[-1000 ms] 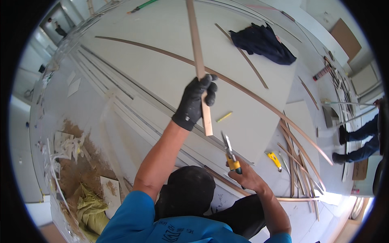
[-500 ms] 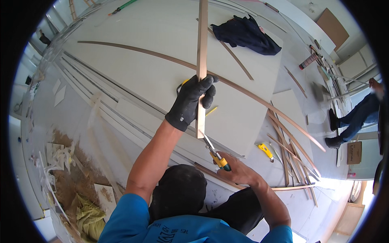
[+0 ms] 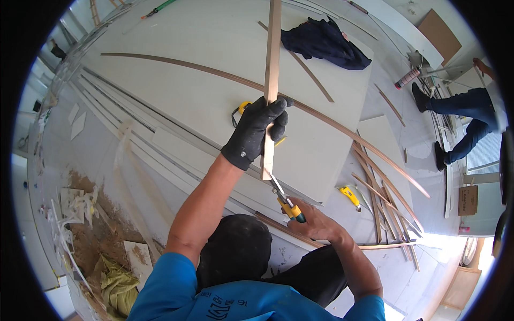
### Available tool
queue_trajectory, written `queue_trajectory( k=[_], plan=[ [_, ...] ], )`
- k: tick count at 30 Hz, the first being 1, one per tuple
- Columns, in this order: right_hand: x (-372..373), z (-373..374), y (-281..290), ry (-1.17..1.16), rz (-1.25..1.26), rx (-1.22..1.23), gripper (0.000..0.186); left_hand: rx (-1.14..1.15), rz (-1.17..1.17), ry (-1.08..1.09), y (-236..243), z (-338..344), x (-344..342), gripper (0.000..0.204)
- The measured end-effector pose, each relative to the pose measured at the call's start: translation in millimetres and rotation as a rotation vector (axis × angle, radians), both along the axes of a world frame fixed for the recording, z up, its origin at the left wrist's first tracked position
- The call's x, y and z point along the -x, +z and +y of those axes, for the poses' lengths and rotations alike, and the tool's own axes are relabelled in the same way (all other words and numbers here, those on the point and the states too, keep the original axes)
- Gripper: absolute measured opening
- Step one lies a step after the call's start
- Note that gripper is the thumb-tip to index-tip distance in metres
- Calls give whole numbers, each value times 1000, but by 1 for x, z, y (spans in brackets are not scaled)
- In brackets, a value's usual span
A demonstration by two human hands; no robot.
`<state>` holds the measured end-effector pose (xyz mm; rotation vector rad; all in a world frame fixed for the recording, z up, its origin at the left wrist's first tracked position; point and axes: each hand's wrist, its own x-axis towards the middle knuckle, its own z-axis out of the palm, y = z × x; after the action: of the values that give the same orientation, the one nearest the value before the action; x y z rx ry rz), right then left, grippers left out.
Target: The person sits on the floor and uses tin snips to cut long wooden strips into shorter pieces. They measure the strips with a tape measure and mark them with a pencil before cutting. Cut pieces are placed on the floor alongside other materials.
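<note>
Wooden strip: the narrow length (image 3: pixel 272 59) is held above the pale board (image 3: pixel 316 150), its near end just below the glove and its far end running out at the top edge
Strip's handling: probably light and fairly stiff, though such a thin length may flex or whip at the far end; the bare wood looks dry rather than slippery, and its edges could splinter
Where to grip: close to the near end, as here, gives control of that end but leaves a long overhang to balance; a hold nearer the middle would likely carry steadier
Gloved left hand: the black glove (image 3: pixel 250 132) has its fingers curled and clamped round the strip, the forearm reaching up from the lower left
Bare right hand: the hand (image 3: pixel 316 220) is closed round the yellow-and-green handles of the cutting tool (image 3: pixel 284 198), forearm angled in from the lower right, elbow bent; some fingers are hidden
Blade tips: at the strip's near end; contact is hard to tell
Nearby: a yellow tape measure (image 3: pixel 244 106) beside the glove, a yellow knife (image 3: pixel 350 198) right of the bare hand
</note>
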<state>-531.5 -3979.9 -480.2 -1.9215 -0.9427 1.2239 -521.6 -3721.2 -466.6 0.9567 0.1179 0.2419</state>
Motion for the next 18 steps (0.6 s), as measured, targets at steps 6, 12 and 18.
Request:
queue_trajectory(
  k=[6,12,18],
  plan=[
    [0,0,-3,2,-27,-41,45,28,-3,-17,0,-3,-1,30],
    [-3,-1,4,24,-52,-2,46,-2,-16,-8,-2,-3,-1,32],
    [-3,-1,-2,30,-66,-17,46,0,-1,4,-1,-3,-1,32]
  ],
)
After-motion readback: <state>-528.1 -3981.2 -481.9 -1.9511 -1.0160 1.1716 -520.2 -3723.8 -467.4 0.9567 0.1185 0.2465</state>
